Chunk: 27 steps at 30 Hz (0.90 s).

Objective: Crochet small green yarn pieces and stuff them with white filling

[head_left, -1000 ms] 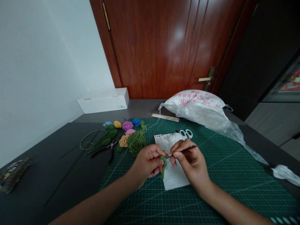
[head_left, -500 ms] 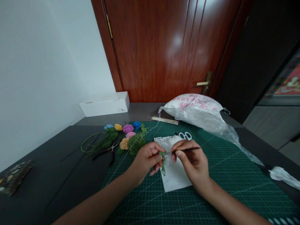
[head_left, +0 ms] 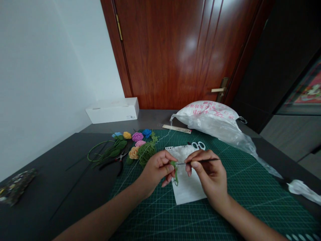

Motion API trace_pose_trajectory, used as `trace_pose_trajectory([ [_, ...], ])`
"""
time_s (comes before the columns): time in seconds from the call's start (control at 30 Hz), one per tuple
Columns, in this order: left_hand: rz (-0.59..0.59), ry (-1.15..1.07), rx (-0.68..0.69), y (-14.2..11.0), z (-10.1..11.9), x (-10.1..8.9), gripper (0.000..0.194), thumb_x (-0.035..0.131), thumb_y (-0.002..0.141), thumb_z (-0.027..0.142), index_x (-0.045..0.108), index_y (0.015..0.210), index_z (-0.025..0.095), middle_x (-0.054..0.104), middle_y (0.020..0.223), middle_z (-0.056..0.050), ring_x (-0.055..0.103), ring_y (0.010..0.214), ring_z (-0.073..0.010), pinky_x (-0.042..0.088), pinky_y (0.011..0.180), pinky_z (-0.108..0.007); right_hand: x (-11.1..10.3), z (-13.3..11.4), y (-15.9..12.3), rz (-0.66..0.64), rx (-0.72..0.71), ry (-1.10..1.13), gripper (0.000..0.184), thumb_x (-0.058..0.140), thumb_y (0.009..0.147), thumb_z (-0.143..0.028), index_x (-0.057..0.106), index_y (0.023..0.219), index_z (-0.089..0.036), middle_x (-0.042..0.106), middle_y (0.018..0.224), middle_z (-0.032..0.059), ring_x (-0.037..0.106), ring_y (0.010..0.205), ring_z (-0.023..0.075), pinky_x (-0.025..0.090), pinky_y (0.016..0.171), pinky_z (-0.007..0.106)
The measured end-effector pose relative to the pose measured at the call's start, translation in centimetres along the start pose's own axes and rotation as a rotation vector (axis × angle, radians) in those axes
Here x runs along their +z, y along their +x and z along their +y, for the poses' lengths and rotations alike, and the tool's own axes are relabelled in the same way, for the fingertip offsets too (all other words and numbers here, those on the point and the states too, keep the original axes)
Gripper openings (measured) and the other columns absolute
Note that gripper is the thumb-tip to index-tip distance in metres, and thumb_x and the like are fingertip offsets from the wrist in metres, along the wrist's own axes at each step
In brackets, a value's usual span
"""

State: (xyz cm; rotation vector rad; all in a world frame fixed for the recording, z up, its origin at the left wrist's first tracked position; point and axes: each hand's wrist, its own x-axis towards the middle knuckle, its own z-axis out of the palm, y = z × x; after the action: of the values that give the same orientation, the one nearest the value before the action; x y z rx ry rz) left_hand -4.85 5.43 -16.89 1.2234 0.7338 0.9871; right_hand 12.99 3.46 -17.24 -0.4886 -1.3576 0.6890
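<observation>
My left hand (head_left: 155, 170) pinches a small green crocheted piece (head_left: 175, 171) between thumb and fingers, over a white sheet of paper (head_left: 186, 182) on the green cutting mat (head_left: 225, 201). Just to its right, my right hand (head_left: 208, 172) grips a thin dark crochet hook (head_left: 200, 161) whose tip points left into the green piece. A ball of green yarn (head_left: 145, 152) lies just beyond my left hand.
Crocheted flowers (head_left: 136, 140) with green stems, black pliers (head_left: 114, 160) and thin wires lie at the left. White-handled scissors (head_left: 199, 145), a wooden ruler (head_left: 176, 128), a white plastic bag (head_left: 213, 120) and a white box (head_left: 112, 110) sit farther back, before a wooden door.
Both hands have lifted slightly, and the right hand has drawn the hook a little to the right. The view has shifted a little.
</observation>
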Motion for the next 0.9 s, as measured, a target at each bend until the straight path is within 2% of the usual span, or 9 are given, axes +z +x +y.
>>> trace_pose_trajectory([
  [0.17, 0.002, 0.007, -0.017, -0.1, 0.2, 0.1, 0.02, 0.074, 0.079, 0.024, 0.058, 0.09, 0.016, 0.064, 0.059, 0.002, 0.048, 0.038, -0.0071, 0.033, 0.034, -0.015, 0.0, -0.3, 0.3, 0.021, 0.043, 0.008, 0.007, 0.066, 0.097, -0.018, 0.066, 0.09, -0.021, 0.073, 0.085, 0.0036, 0.067, 0.057, 0.0135, 0.057, 0.052, 0.028],
  [0.37, -0.014, 0.004, -0.032, -0.1, 0.0, 0.1, 0.022, 0.073, 0.076, 0.024, 0.057, 0.089, 0.017, 0.064, 0.058, 0.003, 0.046, 0.036, -0.0072, 0.031, 0.033, -0.015, 0.3, 0.2, -0.1, 0.013, 0.108, 0.054, 0.008, 0.067, 0.096, -0.017, 0.066, 0.09, -0.023, 0.071, 0.081, 0.001, 0.064, 0.053, 0.0119, 0.056, 0.051, 0.026],
  [0.6, 0.028, 0.021, -0.109, -1.0, 0.4, 0.5, 0.022, 0.073, 0.075, 0.023, 0.056, 0.087, 0.018, 0.06, 0.052, 0.005, 0.039, 0.035, -0.0046, 0.025, 0.034, -0.013, 0.2, 1.0, -1.2, -0.077, -0.072, -0.093, 0.012, 0.069, 0.095, -0.02, 0.068, 0.084, -0.024, 0.076, 0.083, 0.005, 0.072, 0.077, 0.0207, 0.059, 0.07, 0.037],
  [0.77, 0.019, 0.039, -0.1, -0.7, 0.5, 0.6, 0.022, 0.073, 0.075, 0.023, 0.056, 0.09, 0.018, 0.062, 0.055, 0.004, 0.043, 0.037, -0.0057, 0.027, 0.035, -0.014, 0.4, 1.1, -0.1, -0.063, 0.13, 0.068, 0.01, 0.062, 0.1, -0.027, 0.063, 0.09, -0.024, 0.07, 0.078, -0.0001, 0.065, 0.054, 0.0131, 0.055, 0.053, 0.028],
  [0.9, 0.053, 0.035, -0.015, -0.1, 0.4, 0.1, 0.02, 0.072, 0.077, 0.025, 0.058, 0.089, 0.017, 0.062, 0.058, 0.004, 0.044, 0.036, -0.0058, 0.029, 0.033, -0.015, 0.0, 0.2, 0.7, 0.021, 0.082, 0.01, 0.01, 0.061, 0.101, -0.027, 0.061, 0.092, -0.023, 0.068, 0.08, 0.0, 0.066, 0.06, 0.0141, 0.055, 0.058, 0.03],
])
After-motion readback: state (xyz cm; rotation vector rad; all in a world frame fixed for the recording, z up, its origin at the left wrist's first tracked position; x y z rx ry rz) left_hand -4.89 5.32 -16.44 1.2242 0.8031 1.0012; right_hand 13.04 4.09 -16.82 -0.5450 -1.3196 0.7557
